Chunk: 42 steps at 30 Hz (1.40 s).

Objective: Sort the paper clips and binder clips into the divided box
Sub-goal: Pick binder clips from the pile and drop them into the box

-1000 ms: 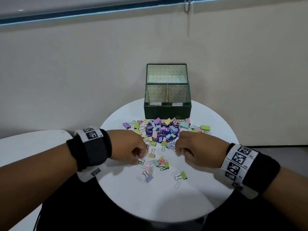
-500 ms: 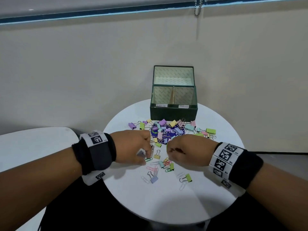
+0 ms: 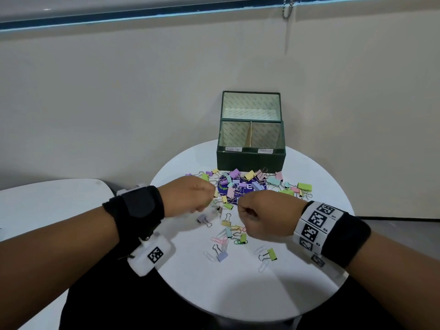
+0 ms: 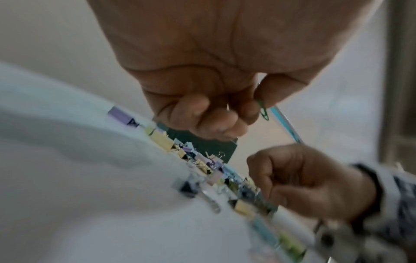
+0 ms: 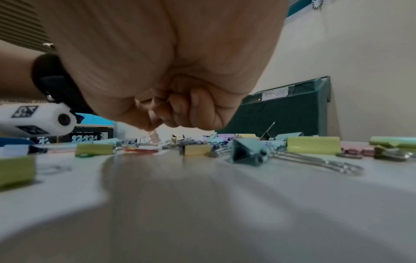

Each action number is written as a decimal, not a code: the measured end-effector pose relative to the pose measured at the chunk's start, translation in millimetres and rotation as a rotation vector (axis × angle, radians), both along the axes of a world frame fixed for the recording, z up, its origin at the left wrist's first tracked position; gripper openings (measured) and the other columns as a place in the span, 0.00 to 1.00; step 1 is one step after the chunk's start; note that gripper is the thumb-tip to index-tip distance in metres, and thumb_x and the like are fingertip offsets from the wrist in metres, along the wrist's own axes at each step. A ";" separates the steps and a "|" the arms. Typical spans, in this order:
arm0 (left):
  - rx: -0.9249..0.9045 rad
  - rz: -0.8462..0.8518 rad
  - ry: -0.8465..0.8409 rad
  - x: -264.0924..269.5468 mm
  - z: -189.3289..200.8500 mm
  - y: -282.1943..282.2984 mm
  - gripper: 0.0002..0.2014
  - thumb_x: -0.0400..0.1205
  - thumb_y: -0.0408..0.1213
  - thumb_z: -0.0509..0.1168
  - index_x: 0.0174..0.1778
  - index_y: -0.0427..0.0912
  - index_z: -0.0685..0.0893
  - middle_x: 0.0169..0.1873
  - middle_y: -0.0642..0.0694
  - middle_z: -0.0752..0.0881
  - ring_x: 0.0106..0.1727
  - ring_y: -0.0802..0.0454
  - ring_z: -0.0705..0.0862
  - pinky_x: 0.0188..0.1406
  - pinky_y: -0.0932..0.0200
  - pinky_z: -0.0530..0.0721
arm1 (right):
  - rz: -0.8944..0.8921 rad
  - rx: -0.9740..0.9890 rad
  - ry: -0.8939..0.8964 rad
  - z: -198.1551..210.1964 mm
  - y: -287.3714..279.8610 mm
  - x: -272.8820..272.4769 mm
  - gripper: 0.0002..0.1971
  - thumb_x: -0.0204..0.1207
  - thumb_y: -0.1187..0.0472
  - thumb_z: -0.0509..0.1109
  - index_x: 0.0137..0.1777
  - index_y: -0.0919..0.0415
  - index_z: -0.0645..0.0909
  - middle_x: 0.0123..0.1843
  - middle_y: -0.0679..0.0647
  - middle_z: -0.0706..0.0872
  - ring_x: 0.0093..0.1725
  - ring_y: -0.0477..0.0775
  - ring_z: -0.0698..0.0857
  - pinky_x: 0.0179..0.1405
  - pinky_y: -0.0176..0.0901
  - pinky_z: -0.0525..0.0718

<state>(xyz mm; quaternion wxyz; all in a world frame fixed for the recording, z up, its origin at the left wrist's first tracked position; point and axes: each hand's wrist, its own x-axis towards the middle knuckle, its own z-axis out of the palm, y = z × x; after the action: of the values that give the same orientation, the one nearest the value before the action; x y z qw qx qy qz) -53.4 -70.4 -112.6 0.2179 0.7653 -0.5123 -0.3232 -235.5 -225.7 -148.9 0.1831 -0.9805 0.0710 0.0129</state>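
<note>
A dark green divided box (image 3: pixel 251 160) stands open at the back of the round white table (image 3: pixel 238 287), with two labelled front compartments. Pastel binder clips and paper clips (image 3: pixel 240 184) lie heaped in front of it, and more lie scattered nearer me (image 3: pixel 226 234). My left hand (image 3: pixel 210 198) hovers over the pile's left side and pinches a green paper clip (image 4: pixel 263 110) between thumb and forefinger. My right hand (image 3: pixel 242 210) is curled just right of it, and a small pink clip (image 5: pixel 155 137) hangs from its fingertips (image 5: pixel 148 127); its kind is unclear.
A second white surface (image 3: pixel 47 206) lies to the left of the table. A beige wall rises close behind the box, with a blind's bead chain (image 3: pixel 287 8) hanging above. A purple card (image 3: pixel 247 186) lies under the pile. Bare tabletop lies nearest me.
Both hands have lifted off the table and moved toward the pile. The left hand has rolled so its wrist camera shows from the side. The camera view has shifted.
</note>
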 end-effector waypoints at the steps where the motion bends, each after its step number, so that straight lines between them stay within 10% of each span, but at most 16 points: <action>1: -0.019 0.110 0.176 0.6 2.4 -0.4 0.06 0.66 0.38 0.57 0.24 0.44 0.70 0.22 0.47 0.76 0.22 0.52 0.69 0.25 0.62 0.70 | -0.004 0.015 -0.005 0.3 -0.6 0.1 0.02 0.74 0.59 0.64 0.41 0.54 0.76 0.34 0.47 0.81 0.33 0.48 0.76 0.32 0.47 0.79; 6: -0.135 0.430 0.672 6.9 -1.2 2.0 0.16 0.81 0.36 0.58 0.26 0.44 0.67 0.23 0.40 0.77 0.17 0.51 0.69 0.14 0.67 0.61 | 0.048 -0.043 0.082 -0.1 -2.3 0.2 0.08 0.80 0.48 0.72 0.55 0.46 0.82 0.39 0.39 0.76 0.37 0.37 0.74 0.38 0.42 0.75; 11: -0.112 0.346 0.839 9.4 -5.7 7.1 0.10 0.72 0.28 0.69 0.40 0.42 0.74 0.34 0.38 0.87 0.22 0.54 0.81 0.14 0.67 0.75 | 0.048 -0.021 0.094 -2.0 -2.5 1.7 0.04 0.81 0.52 0.70 0.46 0.49 0.81 0.45 0.41 0.82 0.43 0.44 0.80 0.45 0.47 0.84; 13: -0.035 0.236 0.728 7.5 -8.3 9.1 0.09 0.74 0.32 0.70 0.48 0.41 0.79 0.31 0.43 0.83 0.23 0.55 0.76 0.19 0.66 0.75 | 0.029 -0.015 0.078 -1.8 -1.9 2.1 0.06 0.82 0.54 0.67 0.43 0.51 0.78 0.42 0.43 0.82 0.41 0.47 0.80 0.42 0.48 0.84; 18: 0.100 -0.218 -0.221 -12.6 -8.9 10.1 0.08 0.76 0.51 0.76 0.48 0.57 0.89 0.28 0.58 0.77 0.29 0.62 0.73 0.38 0.62 0.74 | -0.029 0.025 0.043 -2.4 -2.7 3.4 0.04 0.83 0.60 0.58 0.48 0.51 0.72 0.37 0.49 0.81 0.34 0.54 0.77 0.34 0.51 0.77; 22: 0.101 -0.378 -0.628 -30.5 -11.9 9.4 0.13 0.78 0.57 0.69 0.56 0.60 0.88 0.47 0.62 0.80 0.46 0.62 0.78 0.48 0.60 0.77 | 0.011 -0.008 0.128 0.7 -2.5 2.2 0.10 0.84 0.57 0.55 0.57 0.42 0.73 0.41 0.48 0.85 0.42 0.55 0.83 0.45 0.52 0.85; 26: 0.064 -0.449 -0.685 -33.3 -13.4 9.2 0.10 0.83 0.53 0.64 0.56 0.58 0.88 0.55 0.59 0.82 0.54 0.56 0.82 0.52 0.59 0.79 | 0.061 -0.026 0.095 0.5 -1.8 0.5 0.06 0.83 0.50 0.62 0.53 0.41 0.80 0.45 0.38 0.85 0.45 0.47 0.84 0.49 0.51 0.87; 34: 0.035 -0.488 -0.718 -20.4 -11.6 15.9 0.05 0.81 0.41 0.60 0.47 0.53 0.81 0.44 0.57 0.79 0.40 0.56 0.74 0.38 0.60 0.72 | 0.094 -0.030 0.065 -1.3 -5.8 3.2 0.10 0.80 0.46 0.68 0.59 0.38 0.85 0.52 0.36 0.83 0.53 0.46 0.83 0.54 0.51 0.87; 42: 0.087 -0.472 -0.625 -13.4 -10.1 15.7 0.11 0.80 0.53 0.67 0.57 0.58 0.83 0.46 0.61 0.76 0.43 0.62 0.75 0.43 0.63 0.73 | 0.100 -0.071 0.017 -5.2 -7.1 3.4 0.07 0.81 0.57 0.65 0.48 0.48 0.85 0.48 0.42 0.85 0.43 0.49 0.82 0.45 0.47 0.85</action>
<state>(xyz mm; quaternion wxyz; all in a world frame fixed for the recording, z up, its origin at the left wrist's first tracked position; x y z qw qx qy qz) -66.9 -54.7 -122.8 -0.0617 0.6966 -0.7015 -0.1372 -232.1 -232.8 -154.1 0.1467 -0.9885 0.0236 0.0279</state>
